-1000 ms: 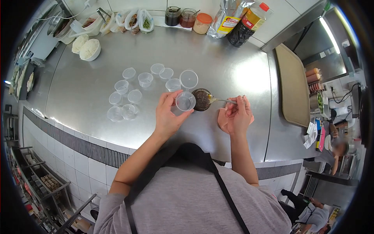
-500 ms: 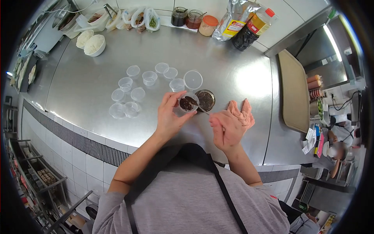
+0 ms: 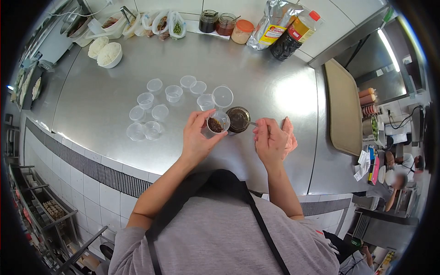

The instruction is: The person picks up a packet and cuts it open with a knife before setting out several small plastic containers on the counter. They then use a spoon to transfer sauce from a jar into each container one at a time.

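My left hand (image 3: 196,135) holds a small clear plastic cup (image 3: 217,123) with some dark sauce in it, just above the steel counter (image 3: 114,101). Right beside the cup stands a round container of dark sauce (image 3: 238,119). My right hand (image 3: 270,140) grips a metal spoon (image 3: 251,123) whose bowl reaches into that container. A clear lid (image 3: 222,96) lies just behind them.
Several empty small cups (image 3: 156,107) stand to the left. Two bowls of white rice (image 3: 104,51) sit at the far left, with jars (image 3: 217,22), a foil bag (image 3: 271,25) and a dark bottle (image 3: 291,34) along the back wall. A tan tray (image 3: 344,105) lies to the right. Other people are at the lower right.
The spoon has gone from over the held cup back to the sauce container. The cup now has dark sauce in it; one second ago it was empty.
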Tool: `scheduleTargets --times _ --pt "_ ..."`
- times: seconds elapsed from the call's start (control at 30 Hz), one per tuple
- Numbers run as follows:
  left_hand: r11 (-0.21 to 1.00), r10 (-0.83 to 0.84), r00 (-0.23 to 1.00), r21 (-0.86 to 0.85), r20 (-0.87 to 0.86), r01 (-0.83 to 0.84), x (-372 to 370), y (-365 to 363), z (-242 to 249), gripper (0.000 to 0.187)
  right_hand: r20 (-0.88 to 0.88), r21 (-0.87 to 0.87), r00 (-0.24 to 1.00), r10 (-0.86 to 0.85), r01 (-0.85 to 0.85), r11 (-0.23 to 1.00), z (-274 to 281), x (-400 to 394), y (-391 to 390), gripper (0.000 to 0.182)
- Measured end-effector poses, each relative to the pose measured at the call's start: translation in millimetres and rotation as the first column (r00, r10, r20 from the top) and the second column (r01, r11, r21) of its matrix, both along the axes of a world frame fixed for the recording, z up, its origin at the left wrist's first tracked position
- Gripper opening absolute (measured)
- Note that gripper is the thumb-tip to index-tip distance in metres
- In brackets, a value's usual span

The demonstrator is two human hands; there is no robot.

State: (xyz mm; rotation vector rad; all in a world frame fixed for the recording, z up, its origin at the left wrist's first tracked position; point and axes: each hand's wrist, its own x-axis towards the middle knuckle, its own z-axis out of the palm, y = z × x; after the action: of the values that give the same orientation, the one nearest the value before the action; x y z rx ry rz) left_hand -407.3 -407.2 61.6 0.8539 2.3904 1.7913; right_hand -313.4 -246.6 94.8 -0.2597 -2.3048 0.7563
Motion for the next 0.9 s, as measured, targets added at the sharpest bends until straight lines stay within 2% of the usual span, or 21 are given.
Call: scheduleTargets --times 0.03,0.07,0.13,0.17,0.23,0.27,0.33,0.37,0.43,0.47,0.53,0.67,0.73,0.87,0.9 --pt "1.000 0.002 1.000 -0.007 0.017 -0.002 0 -1 1 0.056 0.036 -0.369 0.999 -0.010 0.022 0.929 -7 1 -2 0.017" --pt "1.000 0.004 0.999 -0.015 0.034 -0.003 -1 -2 2 0.056 0.036 -0.371 0.999 -0.009 0.022 0.928 -12 -1 -2 0.017" --pt "1.000 0.006 0.999 -0.014 0.035 -0.005 0 -2 2 0.055 -0.061 -0.750 0.989 -0.136 0.044 0.659 -18 -4 -1 0.016" --pt "1.000 0.007 0.999 -0.012 0.034 -0.007 0 -2 2 0.055 -0.061 -0.750 0.989 -0.138 0.046 0.660 -18 -2 0 0.016" --pt "1.000 0.008 1.000 -0.006 0.028 -0.007 0 -2 2 0.055 0.005 -0.925 0.976 -0.217 0.088 0.371 -17 2 7 0.022" --pt "1.000 0.010 1.000 -0.002 0.024 -0.010 0 -2 2 0.055 0.006 -0.924 0.976 -0.216 0.088 0.371 -21 4 12 0.022" --pt "1.000 0.008 0.999 0.001 0.037 -0.008 0 -2 1 0.055 -0.044 -0.876 0.967 -0.249 0.083 0.475 -33 7 23 0.022" --pt "1.000 0.004 0.999 0.006 0.049 -0.004 0 -2 1 0.056 -0.044 -0.876 0.967 -0.250 0.084 0.476 -37 9 28 0.022" --pt "1.000 -0.002 0.999 0.012 0.046 0.001 0 -1 1 0.056 -0.029 -0.924 0.972 -0.235 0.063 0.377 -42 11 34 0.022" --pt "1.000 -0.004 0.999 0.017 0.043 0.003 0 0 1 0.056 -0.030 -0.924 0.971 -0.235 0.063 0.378 -46 12 37 0.022" --pt "1.000 -0.006 1.000 0.020 0.025 0.006 0 1 -3 0.056 -0.065 -0.954 0.965 -0.253 0.014 0.298 -52 10 39 0.021" --pt "1.000 -0.004 1.000 0.019 -0.012 0.004 0 2 -5 0.055 -0.121 -0.963 0.954 -0.273 -0.046 0.267 -35 8 36 0.022" --pt "1.000 -0.006 1.000 0.026 0.023 0.005 1 3 -3 0.056 -0.147 -0.943 0.963 -0.223 -0.069 0.325 -16 6 32 0.021" --pt "1.000 -0.013 0.998 0.004 0.058 0.013 2 3 0 0.056 -0.234 -0.935 0.955 -0.181 -0.171 0.309 2 0 17 0.018" --pt "1.000 -0.013 0.998 0.003 0.059 0.012 3 3 1 0.056 -0.169 -0.906 0.982 -0.088 -0.120 0.406 8 1 6 0.014"
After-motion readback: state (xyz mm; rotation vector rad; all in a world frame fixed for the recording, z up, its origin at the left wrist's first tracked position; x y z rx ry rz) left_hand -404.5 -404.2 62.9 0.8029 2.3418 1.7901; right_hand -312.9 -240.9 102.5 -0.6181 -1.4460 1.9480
